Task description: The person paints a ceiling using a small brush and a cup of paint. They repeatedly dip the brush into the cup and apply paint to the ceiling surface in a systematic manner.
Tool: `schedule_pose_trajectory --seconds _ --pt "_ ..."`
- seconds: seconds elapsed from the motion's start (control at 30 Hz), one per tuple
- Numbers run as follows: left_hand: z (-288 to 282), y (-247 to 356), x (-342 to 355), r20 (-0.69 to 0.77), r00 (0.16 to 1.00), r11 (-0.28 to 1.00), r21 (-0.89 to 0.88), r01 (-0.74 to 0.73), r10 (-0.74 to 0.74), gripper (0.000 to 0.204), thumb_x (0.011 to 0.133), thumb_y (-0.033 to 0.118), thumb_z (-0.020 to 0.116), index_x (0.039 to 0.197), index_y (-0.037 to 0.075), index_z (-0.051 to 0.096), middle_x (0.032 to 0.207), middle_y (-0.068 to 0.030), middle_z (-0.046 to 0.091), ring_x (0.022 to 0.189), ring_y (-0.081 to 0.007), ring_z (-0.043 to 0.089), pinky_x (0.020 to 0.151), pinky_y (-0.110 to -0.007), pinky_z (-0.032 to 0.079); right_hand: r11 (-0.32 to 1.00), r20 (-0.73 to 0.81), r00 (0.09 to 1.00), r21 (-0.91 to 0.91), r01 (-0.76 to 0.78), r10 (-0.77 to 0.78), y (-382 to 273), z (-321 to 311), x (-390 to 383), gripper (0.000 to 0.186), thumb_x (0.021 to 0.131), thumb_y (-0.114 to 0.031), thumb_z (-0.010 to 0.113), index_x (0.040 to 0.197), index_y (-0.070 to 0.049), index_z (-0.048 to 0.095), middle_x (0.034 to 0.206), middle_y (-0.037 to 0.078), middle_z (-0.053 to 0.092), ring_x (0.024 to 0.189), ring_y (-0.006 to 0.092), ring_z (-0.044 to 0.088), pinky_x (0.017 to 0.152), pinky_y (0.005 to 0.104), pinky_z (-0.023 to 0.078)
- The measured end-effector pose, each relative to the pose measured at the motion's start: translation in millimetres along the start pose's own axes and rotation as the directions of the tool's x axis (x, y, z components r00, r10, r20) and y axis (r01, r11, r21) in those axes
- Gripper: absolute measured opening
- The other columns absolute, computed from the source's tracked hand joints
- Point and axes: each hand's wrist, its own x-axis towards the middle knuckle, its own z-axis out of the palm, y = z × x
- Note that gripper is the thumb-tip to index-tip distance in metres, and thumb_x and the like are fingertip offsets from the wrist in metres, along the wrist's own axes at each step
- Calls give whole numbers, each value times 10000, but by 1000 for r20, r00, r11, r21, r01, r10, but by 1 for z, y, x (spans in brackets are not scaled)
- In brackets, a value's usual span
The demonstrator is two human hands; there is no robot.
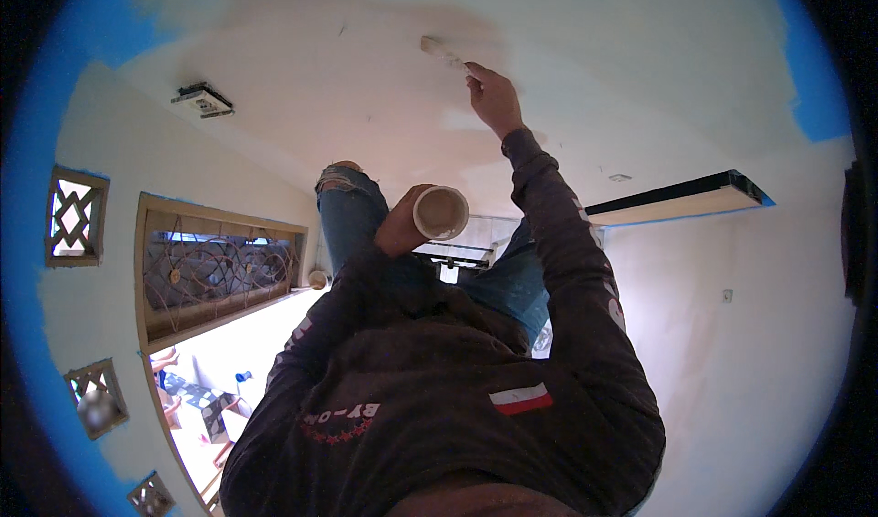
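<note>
My right hand (pixel 496 99) is raised, its fingers closed round the handle of a paintbrush (pixel 445 56). The brush's bristle end lies at a pale wall surface, beside a pinkish, unevenly coated patch; whether the bristles touch cannot be told. Lower down and to the left, my left hand (pixel 402 223) is wrapped round the side of a whitish cup (pixel 465 213). Its round mouth faces me and pale paint-like matter shows inside. Both forearms wear dark long sleeves, and my jeans-clad legs show behind the cup.
At left are a framed opening with a curled metal grille (pixel 219 266) and a lattice vent (pixel 78 217). A small dark-edged fixture (pixel 203 101) sits upper left. A dark-edged ledge (pixel 681 199) juts out at right, near a wall switch (pixel 727 296). Blue paint borders the pale surface.
</note>
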Motion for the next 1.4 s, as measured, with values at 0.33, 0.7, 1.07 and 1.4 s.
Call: schedule_pose_trajectory --seconds 0.33,0.7,1.07,1.4 --pt "7 -6 0 -76 996 997 -66 -43 38 660 725 192 868 1280 45 543 1274 -146 553 1196 -308 558 1023 -390 471 967 -175 956 -52 -249 236 92 -97 -57 290 899 -122 628 1175 -41 668 923 198 724 853 333 722 754 407 564" --pt "2 1 4 -189 976 988 -127 83 -106 700 742 183 867 1321 31 503 1291 -141 581 1212 -277 576 1015 -376 476 872 -82 869 74 -483 488 58 -140 -144 326 980 -175 614 1239 21 633 727 -25 561 626 54 473 563 225 410" --pt "-13 -15 25 -382 922 986 120 115 -61 727 713 201 876 1309 24 500 1261 -172 607 1174 -322 606 964 -403 513 712 397 786 353 -607 473 -75 -171 -111 303 984 -109 587 1265 0 617 825 30 674 623 55 489 567 206 442" --pt "-8 -18 23 -284 955 997 -28 76 -81 695 746 208 847 1326 42 504 1309 -178 557 1232 -326 549 1030 -417 464 796 334 840 300 -525 428 -98 -166 -106 218 912 -107 692 1086 23 701 844 54 728 636 84 576 586 235 486"
